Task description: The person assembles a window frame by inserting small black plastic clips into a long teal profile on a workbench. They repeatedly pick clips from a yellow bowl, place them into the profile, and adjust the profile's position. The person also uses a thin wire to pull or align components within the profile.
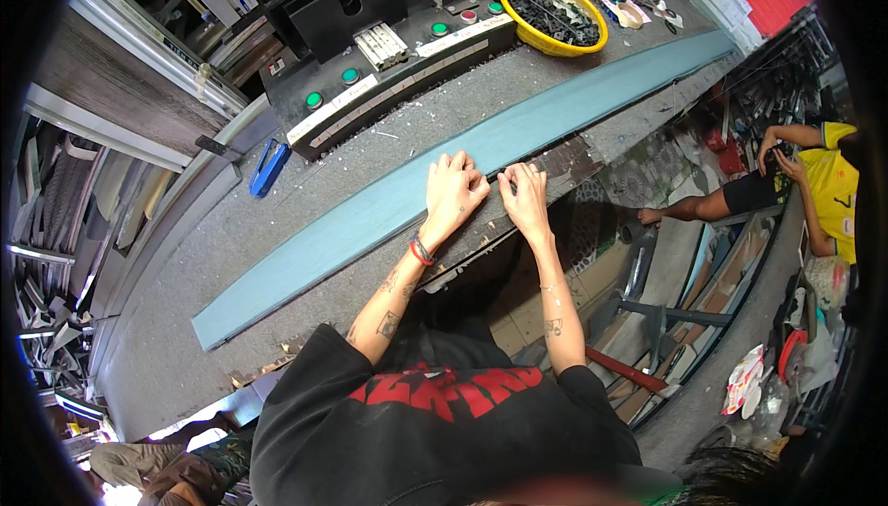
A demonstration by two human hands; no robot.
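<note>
At the far left, stacked grey metal profiles (55,219) are seen leaning beside the grey, grit-strewn workbench (185,321). A small blue stapler-like tool (268,168) is laid on the bench near a black machine with green and red push buttons (370,71). A long, flat, pale blue-green strip (370,215) is stretched diagonally across the bench, from its lower left end up toward a yellow round basin filled with dark parts (553,11).

About midway along the strip, at its near edge, the left hand (451,193) is pressed down flat with the fingers spread and slightly curled over the edge; nothing is gripped in it. Just beside it, the right hand (525,199) is set at the same edge, its fingertips bent as if something thin were being pinched or peeled there; whether anything is actually held cannot be told.

From here, the strip could be shifted or swung off line if pressure from the left hand were eased, since most of its length lies unsupported by any clamp. Fingertips could be scraped by a sharp edge or by the chips scattered on the bench. A thin edge layer, if one is being lifted, could be torn by an uneven pull.

At the far right, a seated person in a yellow shirt (832,187) is occupied apart from this work.
</note>
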